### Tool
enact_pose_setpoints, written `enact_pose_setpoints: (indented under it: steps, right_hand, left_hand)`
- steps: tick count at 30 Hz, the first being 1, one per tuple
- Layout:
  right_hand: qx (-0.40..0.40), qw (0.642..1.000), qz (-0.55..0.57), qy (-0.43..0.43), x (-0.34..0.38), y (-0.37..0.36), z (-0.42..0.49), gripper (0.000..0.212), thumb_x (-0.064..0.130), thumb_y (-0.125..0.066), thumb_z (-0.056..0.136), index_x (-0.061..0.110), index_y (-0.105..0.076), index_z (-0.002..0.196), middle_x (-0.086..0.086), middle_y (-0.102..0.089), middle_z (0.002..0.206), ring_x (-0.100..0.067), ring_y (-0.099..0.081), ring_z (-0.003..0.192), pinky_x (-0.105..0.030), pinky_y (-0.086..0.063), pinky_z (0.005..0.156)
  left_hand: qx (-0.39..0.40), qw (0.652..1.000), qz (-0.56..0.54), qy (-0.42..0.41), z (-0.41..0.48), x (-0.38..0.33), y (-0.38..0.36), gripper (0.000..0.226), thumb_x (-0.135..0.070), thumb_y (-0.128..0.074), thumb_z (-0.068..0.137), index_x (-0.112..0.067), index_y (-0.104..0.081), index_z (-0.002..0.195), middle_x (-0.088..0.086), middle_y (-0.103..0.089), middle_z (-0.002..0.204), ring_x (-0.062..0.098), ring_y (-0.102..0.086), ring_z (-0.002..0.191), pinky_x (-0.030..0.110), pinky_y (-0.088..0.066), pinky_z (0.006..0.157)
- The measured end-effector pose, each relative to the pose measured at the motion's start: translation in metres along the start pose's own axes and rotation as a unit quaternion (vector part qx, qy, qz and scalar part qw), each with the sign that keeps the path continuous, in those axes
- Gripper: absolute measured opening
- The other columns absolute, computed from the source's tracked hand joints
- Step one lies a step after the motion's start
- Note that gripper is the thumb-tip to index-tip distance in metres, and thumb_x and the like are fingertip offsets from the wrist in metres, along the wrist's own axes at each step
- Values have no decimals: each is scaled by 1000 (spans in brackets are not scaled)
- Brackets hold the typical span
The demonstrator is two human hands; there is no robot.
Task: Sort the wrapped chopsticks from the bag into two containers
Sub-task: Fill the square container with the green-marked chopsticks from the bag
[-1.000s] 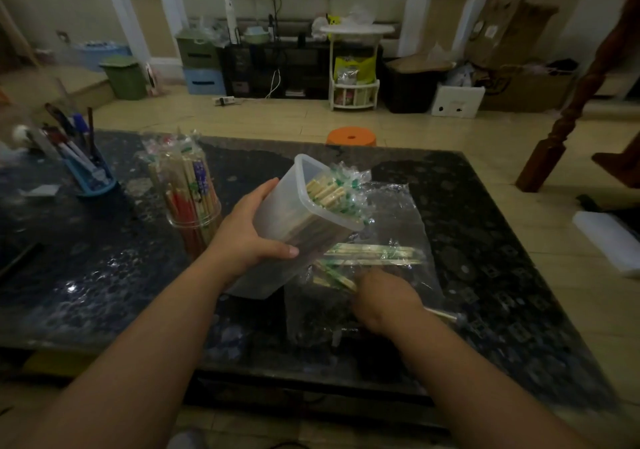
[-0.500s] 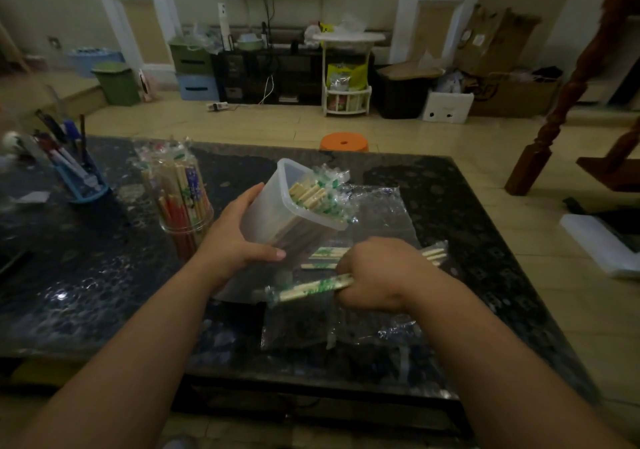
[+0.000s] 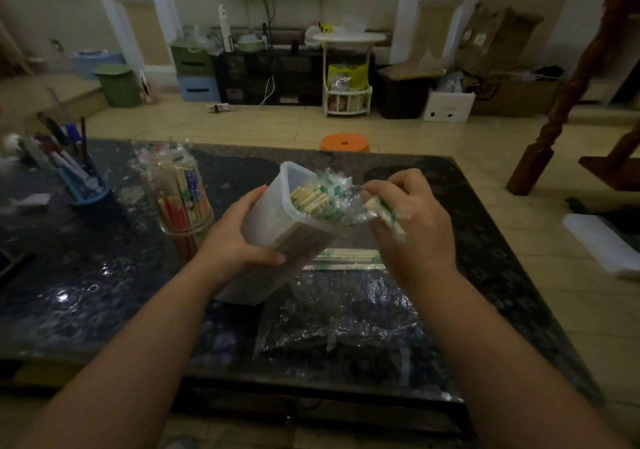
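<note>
Above table (image 3: 86,275) | left hand (image 3: 239,237) grips tilted container (image 3: 277,213) | right hand (image 3: 415,227) pinches chopsticks (image 3: 388,215)

Bagged chopsticks (image 3: 343,254) half hidden behind the right hand (image 3: 415,227)

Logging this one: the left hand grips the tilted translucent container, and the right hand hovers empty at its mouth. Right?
Not quite. In the head view the right hand is not empty: it pinches a green-printed wrapped chopstick pair at the mouth of the translucent container. The left hand does grip that container, tilted.
</note>
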State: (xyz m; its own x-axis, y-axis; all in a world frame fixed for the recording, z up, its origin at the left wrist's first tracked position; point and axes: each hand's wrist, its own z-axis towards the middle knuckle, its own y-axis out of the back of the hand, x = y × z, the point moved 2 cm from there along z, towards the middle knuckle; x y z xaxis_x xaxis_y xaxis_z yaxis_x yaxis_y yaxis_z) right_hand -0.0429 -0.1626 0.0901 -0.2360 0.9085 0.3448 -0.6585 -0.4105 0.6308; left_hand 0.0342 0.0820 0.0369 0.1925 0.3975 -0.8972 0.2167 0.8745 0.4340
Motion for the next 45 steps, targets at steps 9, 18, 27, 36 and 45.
enact_pose_setpoints:
  steps: [9, 18, 27, 36, 45]
  right_hand:
    - [-165, 942, 284, -72, 8, 18, 11, 9, 14, -62, 95, 14, -68, 88, -3, -66, 83, 5, -60, 79, -6, -41, 73]
    - [-148, 866, 432, -205, 25, 25, 10, 26, 21, -65, 95, 28, -67, 69, 6, -68, 65, -15, -70, 63, -29, -56, 64]
    - [140, 830, 429, -327, 14, 2, 10, 7, 23, -77, 82, 22, -71, 85, 5, -75, 83, -10, -71, 78, -28, -55, 65]
    - [23, 814, 475, -334, 10, 3, 12, 13, 7, -58, 91, 10, -59, 79, -4, -54, 66, -14, -51, 54, -24, -40, 48]
    - [-5, 824, 462, -329, 9, 2, 10, 33, 35, -69, 86, 18, -55, 112, -5, -62, 105, -20, -62, 85, -37, -53, 70]
  left_hand:
    - [18, 1000, 5, -5, -2, -3, -2, 124, -44, -89, 37, -45, -35, 148, -12, -41, 148, 17, -43, 132, 53, -41, 108]
    - [34, 999, -2, -3, -4, -5, -1, 124, -40, -88, 34, -46, -37, 147, -11, -41, 147, 17, -44, 130, 48, -42, 106]
    - [74, 997, 12, -8, -6, -7, -6, 121, -38, -90, 36, -51, -37, 145, -18, -41, 145, 13, -42, 132, 53, -39, 111]
    - [79, 996, 34, -18, -6, -10, -8, 120, -40, -89, 36, -52, -37, 144, -20, -40, 145, 10, -42, 132, 51, -38, 111]
    - [73, 996, 37, -27, -6, -11, -8, 116, -42, -89, 34, -60, -37, 137, -18, -41, 146, 10, -42, 132, 48, -37, 112]
